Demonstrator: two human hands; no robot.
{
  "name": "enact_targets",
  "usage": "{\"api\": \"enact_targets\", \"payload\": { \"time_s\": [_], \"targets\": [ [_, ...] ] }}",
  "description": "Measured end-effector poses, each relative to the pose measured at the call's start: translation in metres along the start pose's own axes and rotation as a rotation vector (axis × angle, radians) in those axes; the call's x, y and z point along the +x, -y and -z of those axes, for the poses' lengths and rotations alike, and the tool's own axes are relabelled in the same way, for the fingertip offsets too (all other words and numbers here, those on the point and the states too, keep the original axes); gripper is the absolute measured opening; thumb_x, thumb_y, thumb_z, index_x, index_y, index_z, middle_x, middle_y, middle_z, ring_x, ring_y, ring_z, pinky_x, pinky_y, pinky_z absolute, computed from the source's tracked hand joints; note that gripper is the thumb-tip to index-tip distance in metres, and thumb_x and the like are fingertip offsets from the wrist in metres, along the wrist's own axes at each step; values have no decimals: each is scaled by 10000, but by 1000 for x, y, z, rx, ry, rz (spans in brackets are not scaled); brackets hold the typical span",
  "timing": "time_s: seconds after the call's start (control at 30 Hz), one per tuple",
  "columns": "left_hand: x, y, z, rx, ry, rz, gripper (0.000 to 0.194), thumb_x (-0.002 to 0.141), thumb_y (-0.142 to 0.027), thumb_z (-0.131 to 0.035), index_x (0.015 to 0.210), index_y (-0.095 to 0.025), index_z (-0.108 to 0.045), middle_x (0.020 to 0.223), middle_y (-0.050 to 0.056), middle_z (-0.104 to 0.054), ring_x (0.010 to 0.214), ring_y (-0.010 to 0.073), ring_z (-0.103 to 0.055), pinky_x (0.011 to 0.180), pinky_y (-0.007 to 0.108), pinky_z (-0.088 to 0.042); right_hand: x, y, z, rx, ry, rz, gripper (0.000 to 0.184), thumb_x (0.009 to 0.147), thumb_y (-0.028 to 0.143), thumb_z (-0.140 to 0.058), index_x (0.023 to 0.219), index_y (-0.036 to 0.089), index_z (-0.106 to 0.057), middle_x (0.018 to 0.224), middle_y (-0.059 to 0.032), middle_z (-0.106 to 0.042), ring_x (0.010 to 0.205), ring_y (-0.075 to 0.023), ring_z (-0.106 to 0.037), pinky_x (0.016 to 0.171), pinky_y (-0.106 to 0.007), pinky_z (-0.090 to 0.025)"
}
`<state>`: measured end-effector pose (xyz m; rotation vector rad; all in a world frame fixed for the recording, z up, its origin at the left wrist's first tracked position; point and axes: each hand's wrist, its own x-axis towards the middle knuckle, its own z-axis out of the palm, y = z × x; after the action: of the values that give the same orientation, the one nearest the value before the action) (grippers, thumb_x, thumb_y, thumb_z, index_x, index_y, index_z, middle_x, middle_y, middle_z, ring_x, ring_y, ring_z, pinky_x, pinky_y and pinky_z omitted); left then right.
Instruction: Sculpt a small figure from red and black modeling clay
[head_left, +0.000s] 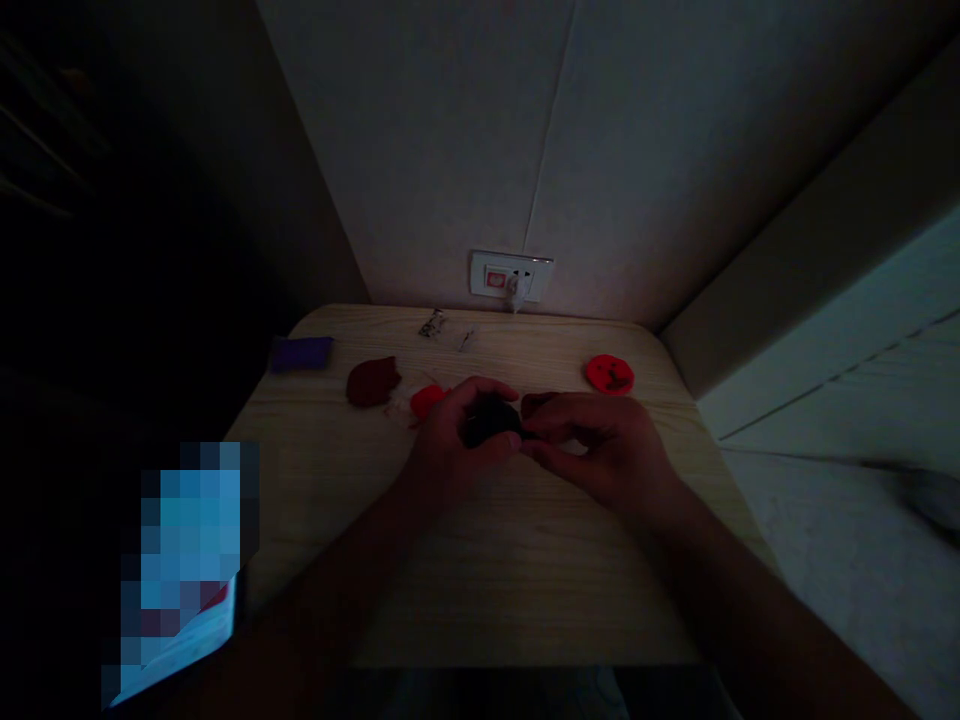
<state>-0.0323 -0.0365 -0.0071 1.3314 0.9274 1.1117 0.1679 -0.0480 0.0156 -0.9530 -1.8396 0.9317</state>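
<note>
A dark lump that looks like black modelling clay [491, 422] rests in my left hand [457, 430], whose fingers and thumb curl round it above the table. My right hand [600, 440] pinches a thin bit of the same black clay at the lump's right edge. Just left of my left hand lies a small bright red piece [427, 401] on a clear wrapper. A flat dark red piece [373, 382] is further left. Off to the right, beyond my right hand, sits a red disc [609, 375] with dark marks like a face.
A purple packet [301, 353] lies at the wooden table's [480, 600] left edge. Scraps of wrapper [433, 323] are at the back, below a wall socket [511, 276] with something plugged in. A lit screen [191, 560], partly blurred out, stands at the lower left. The room is dim.
</note>
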Motion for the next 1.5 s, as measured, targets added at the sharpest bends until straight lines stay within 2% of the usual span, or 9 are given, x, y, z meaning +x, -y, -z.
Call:
{"api": "enact_targets", "payload": {
  "time_s": [0.23,0.4,0.5,0.7,0.9,1.03,1.1,1.3,1.5],
  "targets": [
    [1,4,-4,-71,-8,-8,369,699,-211,-807,1036,-201,-657,872,-5,-658,782,158,-615,681,266,-486,-1,5,-10,-176,-126,97,96,791,146,-758,830,205,-693,722,-5,-705,591,-123,-648,554,-230,-559],
    [0,8,-7,-272,-6,97,387,750,-253,-791,1101,-210,-635,855,-8,-631,655,126,-579,573,251,-470,-3,3,-11,-111,-155,48,150,838,180,-749,978,213,-708,903,-55,-760,712,-152,-701,610,-250,-608],
    [1,9,-6,-322,6,115,380,753,-234,-785,1102,-206,-638,805,-17,-624,624,116,-570,548,241,-444,0,4,-6,-155,-75,151,213,886,213,-761,1097,240,-753,1025,-77,-781,848,-189,-750,671,-284,-644],
    [1,9,-4,-336,15,107,391,746,-219,-790,1101,-207,-629,773,-28,-612,608,107,-549,550,238,-442,1,6,-2,-310,-63,288,149,930,186,-733,1066,231,-774,965,-71,-808,884,-204,-779,726,-305,-646],
    [1,8,-5,-294,9,103,407,735,-231,-795,1106,-210,-629,802,-25,-611,611,108,-549,546,239,-446,-2,5,-8,-300,-152,211,116,856,149,-748,942,225,-764,826,-42,-791,760,-189,-766,641,-273,-610],
    [2,11,-3,-260,7,92,396,743,-221,-777,1109,-207,-626,798,-26,-618,610,108,-553,546,237,-447,-1,3,-10,-90,-152,18,84,867,182,-756,950,197,-764,809,-43,-792,628,-149,-727,553,-235,-585],
    [2,11,-1,-225,5,92,404,738,-217,-776,1116,-210,-634,811,-28,-625,604,105,-547,541,236,-443,0,2,-9,-29,-119,-8,80,895,194,-746,972,187,-765,812,-43,-794,635,-143,-733,548,-219,-580],
    [0,1,2,-1,12,91,414,734,-259,-823,1126,-220,-698,859,-7,-700,751,151,-629,665,260,-490,2,1,-3,-257,-67,264,96,926,146,-719,1000,180,-770,923,-83,-780,776,-165,-735,649,-254,-597],
    [1,-5,1,26,-4,80,317,663,-208,-813,960,-201,-704,755,-35,-666,695,135,-595,648,252,-474,0,0,-3,-279,-42,325,134,946,123,-679,1033,200,-748,958,-86,-768,915,-213,-745,800,-333,-614]
  ]
}}
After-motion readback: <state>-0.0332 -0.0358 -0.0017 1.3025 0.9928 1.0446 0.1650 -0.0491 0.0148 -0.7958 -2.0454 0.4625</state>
